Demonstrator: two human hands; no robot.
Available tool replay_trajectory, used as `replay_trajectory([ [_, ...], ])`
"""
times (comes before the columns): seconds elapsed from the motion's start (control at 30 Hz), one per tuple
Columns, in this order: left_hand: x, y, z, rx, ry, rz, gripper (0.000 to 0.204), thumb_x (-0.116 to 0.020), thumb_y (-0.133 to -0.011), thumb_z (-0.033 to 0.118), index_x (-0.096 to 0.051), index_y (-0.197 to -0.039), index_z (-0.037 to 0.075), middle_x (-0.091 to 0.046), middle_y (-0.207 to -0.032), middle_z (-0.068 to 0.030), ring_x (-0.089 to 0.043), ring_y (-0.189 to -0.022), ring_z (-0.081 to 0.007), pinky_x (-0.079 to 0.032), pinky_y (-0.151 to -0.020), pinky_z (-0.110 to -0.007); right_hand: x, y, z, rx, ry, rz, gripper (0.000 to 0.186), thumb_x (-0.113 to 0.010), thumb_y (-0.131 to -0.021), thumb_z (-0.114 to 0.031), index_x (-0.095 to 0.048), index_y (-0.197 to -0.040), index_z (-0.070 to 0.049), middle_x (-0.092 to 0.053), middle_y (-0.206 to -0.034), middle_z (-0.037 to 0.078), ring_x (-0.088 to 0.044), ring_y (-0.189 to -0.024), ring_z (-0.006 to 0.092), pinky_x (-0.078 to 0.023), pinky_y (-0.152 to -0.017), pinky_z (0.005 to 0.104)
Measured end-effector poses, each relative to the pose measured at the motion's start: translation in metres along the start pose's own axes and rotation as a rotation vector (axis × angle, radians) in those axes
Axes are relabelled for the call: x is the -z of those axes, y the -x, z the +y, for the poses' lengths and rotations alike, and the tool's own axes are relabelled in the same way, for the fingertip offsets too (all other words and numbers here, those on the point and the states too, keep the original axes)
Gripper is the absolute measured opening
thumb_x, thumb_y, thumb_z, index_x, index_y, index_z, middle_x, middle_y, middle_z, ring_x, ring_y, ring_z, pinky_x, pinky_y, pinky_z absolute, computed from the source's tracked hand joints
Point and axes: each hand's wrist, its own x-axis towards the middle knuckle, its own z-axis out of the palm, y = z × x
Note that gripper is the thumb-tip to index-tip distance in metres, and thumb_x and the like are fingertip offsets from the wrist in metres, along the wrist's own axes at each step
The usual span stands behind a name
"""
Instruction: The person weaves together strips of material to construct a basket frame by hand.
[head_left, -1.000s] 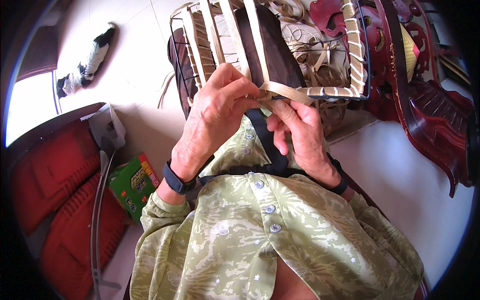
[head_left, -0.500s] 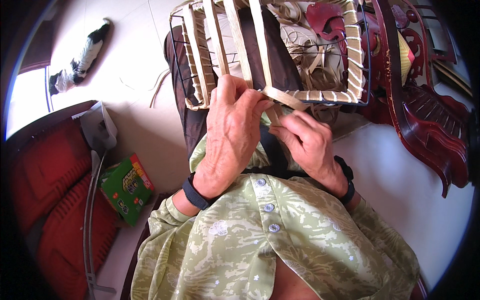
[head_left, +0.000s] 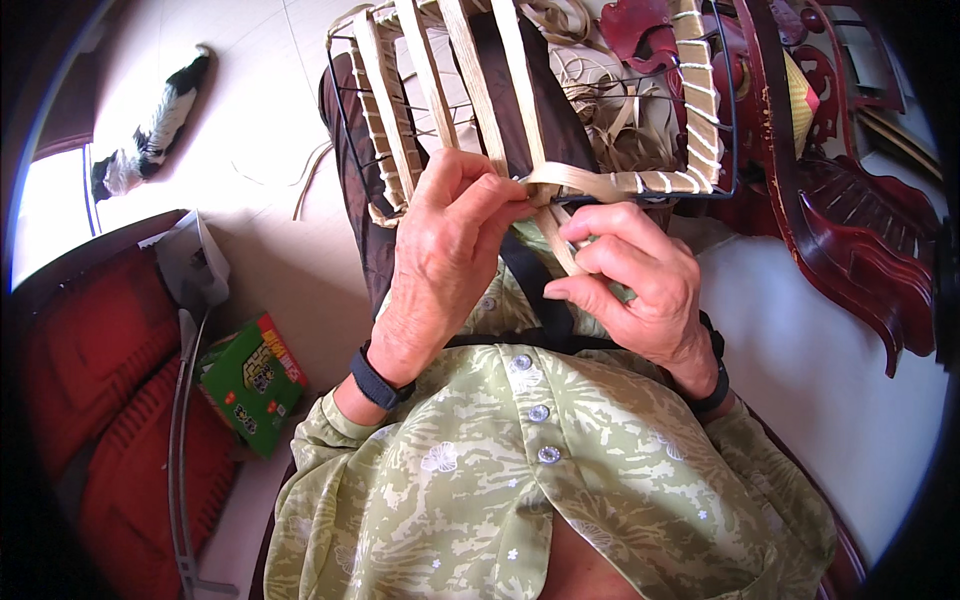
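Note:
A dark wire frame (head_left: 731, 120) lies across my lap, its rim wrapped in tan strips bound with white cord. Several flat tan strips (head_left: 473, 85) run lengthwise over it from the far side to the near rail. My left hand (head_left: 440, 240) is closed at the near rail, pinching the working strip (head_left: 578, 177) where it loops over the edge. Just right of it, my right hand (head_left: 640, 285) has its fingers curled round the strip's lower length, which slants down from the rail. The strip's end is hidden by the fingers.
Loose tan strips and cord (head_left: 635, 130) lie beyond the frame. Carved dark-red wooden furniture (head_left: 790, 190) stands at the right. On the left are red cushions (head_left: 130, 350), a green box (head_left: 255, 385) and a grey metal stand (head_left: 180, 430). A black-and-white animal (head_left: 155, 130) lies on the floor.
My right hand has moved a little right and down, and its fingers have spread somewhat. More of the strip shows between the hands. The frame has shifted slightly left and up in view.

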Motion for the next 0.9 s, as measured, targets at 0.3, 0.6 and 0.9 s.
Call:
replay_trajectory([
  [0.3, -0.006, 0.0, -0.003, 0.064, 0.068, 0.022, 0.018, -0.073, -0.08, -0.002, -0.062, -0.093, 0.005, -0.056, -0.095, -0.0119, -0.06, -0.08, -0.0309, -0.05, -0.067, -0.039, 0.095, -0.01, -0.009, -0.084, -0.526, -0.786, 0.034, -0.088, -0.075, -0.031, -0.077, -0.098, -0.008, -0.072, -0.087, 0.002, -0.057, -0.052, 0.0042, -0.035, -0.041, 0.0216],
  [0.6, -0.001, 0.001, -0.003, -0.092, -0.057, -0.058, 0.023, -0.08, -0.074, -0.001, -0.074, -0.092, 0.012, -0.061, -0.097, -0.0053, -0.064, -0.081, -0.018, -0.053, -0.066, -0.031, 0.128, 0.012, -0.001, 0.272, -0.811, -0.737, 0.037, -0.084, -0.081, -0.033, -0.077, -0.103, -0.004, -0.071, -0.09, 0.008, -0.064, -0.055, 0.0109, -0.047, -0.042, 0.0207],
  [0.9, -0.005, -0.004, -0.014, -0.296, -0.118, -0.047, 0.03, -0.078, -0.064, -0.002, -0.074, -0.088, 0.015, -0.063, -0.098, -0.0032, -0.06, -0.081, -0.0208, -0.052, -0.067, -0.031, 0.023, 0.039, 0.033, -0.729, -0.473, -0.048, 0.022, -0.065, -0.095, -0.013, -0.07, -0.112, 0.001, -0.071, -0.084, 0.002, -0.062, -0.073, 0.0053, -0.049, -0.063, 0.0235],
])
